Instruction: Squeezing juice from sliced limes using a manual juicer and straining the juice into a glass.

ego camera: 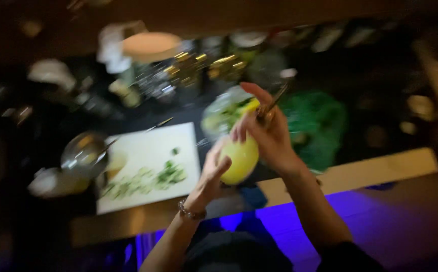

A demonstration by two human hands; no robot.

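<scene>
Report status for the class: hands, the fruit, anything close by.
Left hand cupping yellow lemon. Right hand on top, thin tool gripped. White cutting board beside, chopped greens on it; image blurred.

Two hands, left (213, 176) and right (268, 136), one yellow lemon (240, 161). One white cutting board (151, 151), one metal strainer (84, 153), one green bag (316, 126).

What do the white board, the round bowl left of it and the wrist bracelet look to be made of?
The white board: probably plastic, matte and evenly white; blur leaves that open. The round bowl: likely metal, given its grey sheen and bright highlights. The bracelet on the left hand wrist: shiny beads or metal links, too blurred to tell which.
</scene>
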